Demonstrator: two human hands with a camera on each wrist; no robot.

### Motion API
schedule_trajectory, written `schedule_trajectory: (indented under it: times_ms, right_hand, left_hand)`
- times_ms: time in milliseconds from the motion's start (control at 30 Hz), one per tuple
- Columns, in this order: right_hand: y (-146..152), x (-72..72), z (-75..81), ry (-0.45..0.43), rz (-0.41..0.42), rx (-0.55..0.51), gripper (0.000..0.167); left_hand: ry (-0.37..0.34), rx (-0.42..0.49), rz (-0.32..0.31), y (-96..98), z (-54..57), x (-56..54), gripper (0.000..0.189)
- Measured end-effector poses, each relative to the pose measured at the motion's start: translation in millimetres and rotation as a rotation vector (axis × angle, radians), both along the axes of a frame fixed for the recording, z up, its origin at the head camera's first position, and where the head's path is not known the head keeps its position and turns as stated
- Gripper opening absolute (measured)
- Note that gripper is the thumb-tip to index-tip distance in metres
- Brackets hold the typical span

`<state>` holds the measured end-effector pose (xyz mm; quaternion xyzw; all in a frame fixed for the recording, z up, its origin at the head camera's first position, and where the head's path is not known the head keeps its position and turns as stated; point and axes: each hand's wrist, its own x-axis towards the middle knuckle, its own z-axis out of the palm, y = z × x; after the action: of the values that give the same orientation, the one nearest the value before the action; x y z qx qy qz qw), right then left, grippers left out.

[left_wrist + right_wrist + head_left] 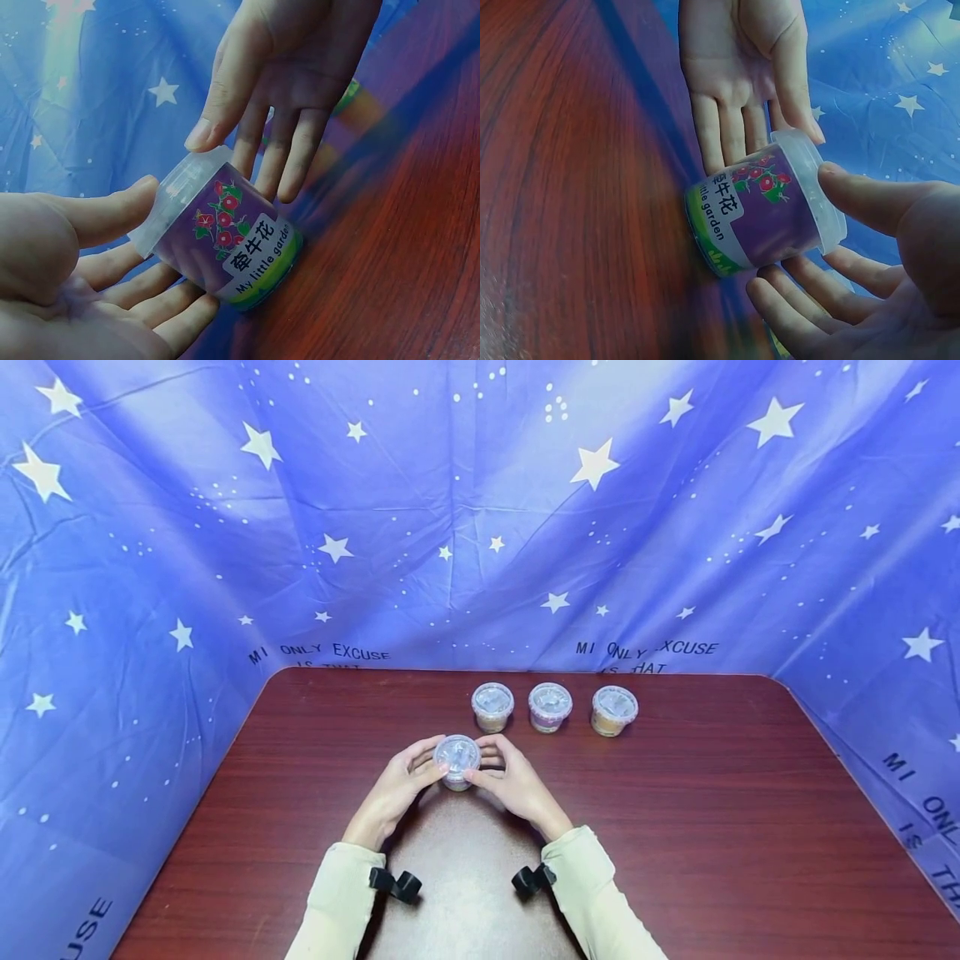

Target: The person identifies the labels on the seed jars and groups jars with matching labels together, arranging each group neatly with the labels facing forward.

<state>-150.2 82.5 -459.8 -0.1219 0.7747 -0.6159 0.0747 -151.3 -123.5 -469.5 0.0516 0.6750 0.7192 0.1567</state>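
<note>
Head view, round plastic cup [457, 758], fingers [497, 745] holding

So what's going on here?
A person is holding a small cup between both hands: the left hand on one side, the right hand on the other, with the thumbs at its lid. The lid is on. Three more lidded cups stand in a row beyond it, near the table's far edge.
</note>
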Motion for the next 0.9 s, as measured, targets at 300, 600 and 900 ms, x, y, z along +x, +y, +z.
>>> schedule_trajectory:
  times_ms: [300, 600, 900]
  right_hand:
    - [2.0, -2.5, 0.6, 0.020, 0.025, -0.018, 0.042]
    - [8.1, -3.4, 8.1, 0.026, -0.016, 0.028, 0.040]
    - [16.4, -7.7, 16.1, 0.042, -0.077, 0.031, 0.041]
  left_hand:
    - [0.002, -0.017, -0.003, -2.6, 4.0, -0.8, 0.057]
    - [0.008, -0.049, 0.021, 0.1, 11.5, -4.9, 0.055]
    - [0.073, -0.069, 0.087, 8.2, 25.6, -13.4, 0.050]
